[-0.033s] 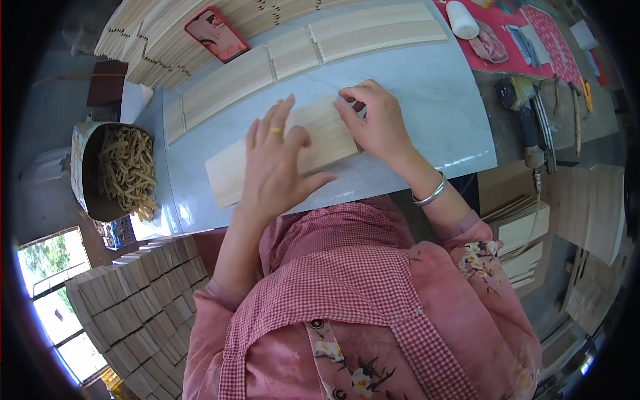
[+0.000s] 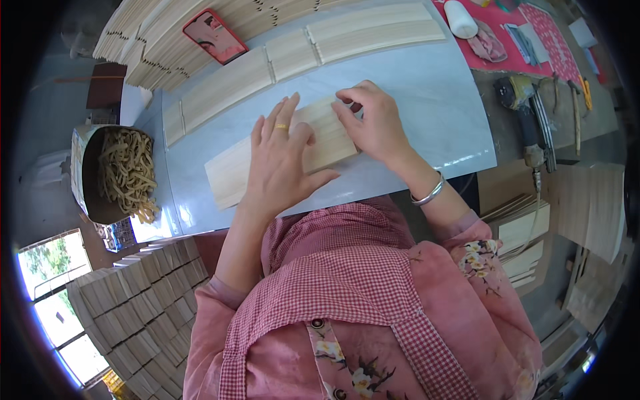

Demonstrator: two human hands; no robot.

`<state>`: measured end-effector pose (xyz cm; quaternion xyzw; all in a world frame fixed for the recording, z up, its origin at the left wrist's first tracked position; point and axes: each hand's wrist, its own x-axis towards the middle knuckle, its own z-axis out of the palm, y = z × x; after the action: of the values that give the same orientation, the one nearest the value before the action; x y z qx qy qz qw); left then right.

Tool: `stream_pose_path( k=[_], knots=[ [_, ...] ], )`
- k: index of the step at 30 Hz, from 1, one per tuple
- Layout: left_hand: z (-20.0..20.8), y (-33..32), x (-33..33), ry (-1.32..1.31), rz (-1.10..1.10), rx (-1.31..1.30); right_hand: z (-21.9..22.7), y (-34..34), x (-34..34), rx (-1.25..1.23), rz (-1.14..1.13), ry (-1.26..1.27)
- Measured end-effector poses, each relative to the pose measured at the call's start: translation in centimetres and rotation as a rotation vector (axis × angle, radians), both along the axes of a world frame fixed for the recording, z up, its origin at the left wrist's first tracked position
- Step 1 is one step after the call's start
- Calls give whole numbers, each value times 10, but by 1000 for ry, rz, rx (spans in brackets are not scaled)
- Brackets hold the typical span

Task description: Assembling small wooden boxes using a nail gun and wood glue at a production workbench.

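A pale wooden board [image 2: 230,175] lies slantwise on the bluish-white tabletop in front of me. My left hand [image 2: 277,160] is spread over its middle, one finger bent and the thumb pointing right; a gold ring shows on it. Whether the palm touches the wood, I cannot tell. At the board's right end is my right hand [image 2: 377,123], its fingers curled with thumb and forefinger close together by the far corner. Anything pinched there is hidden or too small to name. Beyond the hands, a row of similar grooved boards [image 2: 227,93] runs across the table.
Stacked wooden strips [image 2: 160,40] rise at the far left, a red-cased phone [image 2: 215,37] on them. Left of the table stands a bin of tan curled strips [image 2: 127,170]. A power tool [image 2: 527,117] lies at right, near a white roll [image 2: 460,19] on red cloth.
My left hand has shifted slightly to the right over the board. The right hand and the board stay nearly where they were.
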<state>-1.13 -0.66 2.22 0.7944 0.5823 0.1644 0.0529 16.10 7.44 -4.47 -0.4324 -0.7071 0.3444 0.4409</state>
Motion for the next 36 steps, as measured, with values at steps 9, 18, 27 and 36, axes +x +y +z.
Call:
stream_pose_path(
  k=[9,18,27,36],
  knots=[
    [-33,19,0,-238,-30,-62,-1,-1,-5,78,-46,-114],
    [-37,16,2,-287,-3,-43,-3,2,-6,244,-41,-167],
    [-31,-19,-75,-310,488,201,-1,-8,-2,-149,-49,84],
    [-17,-79,-130,-779,1112,-170,-6,-5,-7,59,-76,-31]
  ],
)
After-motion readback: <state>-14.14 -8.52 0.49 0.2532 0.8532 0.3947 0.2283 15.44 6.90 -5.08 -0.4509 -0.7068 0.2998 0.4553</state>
